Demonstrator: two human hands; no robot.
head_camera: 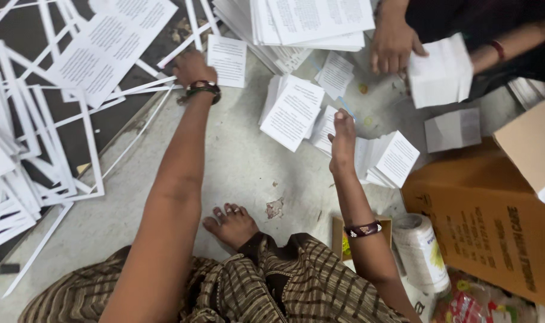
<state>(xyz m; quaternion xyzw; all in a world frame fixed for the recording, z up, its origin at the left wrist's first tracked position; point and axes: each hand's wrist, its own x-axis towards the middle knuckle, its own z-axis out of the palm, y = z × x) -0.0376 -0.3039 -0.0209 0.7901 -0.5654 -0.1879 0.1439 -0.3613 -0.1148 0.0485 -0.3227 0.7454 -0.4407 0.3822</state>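
Observation:
I sit on a grey floor with small printed paper slips spread before me. My left hand [191, 67] reaches far forward and rests next to one printed slip [227, 60]; its fingers are hidden, so I cannot tell whether it grips it. My right hand [343, 133] hovers with fingers bent at the edge of a fanned stack of slips [387, 158], touching the sheets beside it. Another pile of slips [292, 110] lies between my hands.
Another person's hand [392, 42] rests by large printed sheets [311, 24], and their other arm holds a white paper bundle [443, 72]. White trimmed paper strips [51, 149] lie at left. A brown carton [493, 221], a string spool [420, 251] and my foot [230, 224] are near.

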